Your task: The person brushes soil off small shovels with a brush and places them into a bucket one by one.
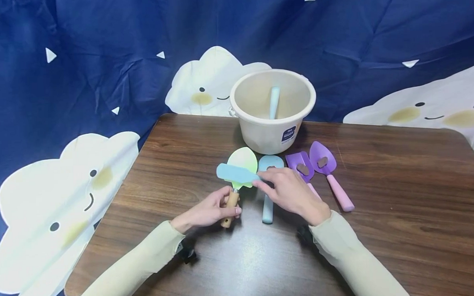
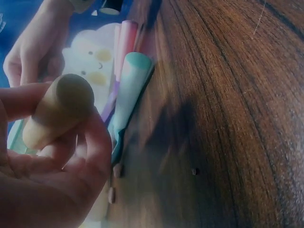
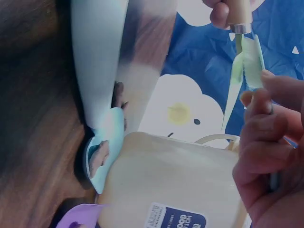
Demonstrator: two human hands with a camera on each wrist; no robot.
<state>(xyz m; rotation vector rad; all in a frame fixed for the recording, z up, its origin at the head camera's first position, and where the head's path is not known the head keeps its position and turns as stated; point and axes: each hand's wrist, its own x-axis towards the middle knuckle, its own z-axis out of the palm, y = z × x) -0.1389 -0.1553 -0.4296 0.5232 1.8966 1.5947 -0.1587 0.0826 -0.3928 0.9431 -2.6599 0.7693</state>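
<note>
My left hand (image 1: pixel 216 208) grips the wooden handle (image 1: pixel 232 205) of a garden trowel with a pale green, pointed blade (image 1: pixel 243 158). Across that blade lies a flat light blue strip (image 1: pixel 236 172) with a rounded end; my right hand (image 1: pixel 288 192) pinches its right end. The right wrist view shows the strip (image 3: pixel 253 66) edge-on beside the green blade (image 3: pixel 233 90); the right fingers hide its other end. Below the right hand, a light blue hand shovel (image 1: pixel 268 208) lies on the table. The left wrist view shows the handle's round butt (image 2: pixel 73 95) between the left thumb and fingers.
A cream bucket (image 1: pixel 260 131) with a light blue handle (image 1: pixel 274 102) sticking up inside stands at the back. Two purple shovels with pink handles, one square (image 1: pixel 299 160) and one pointed (image 1: pixel 322 155), lie right, brown pieces on them. Small brown bits (image 2: pixel 112 195) are on the table.
</note>
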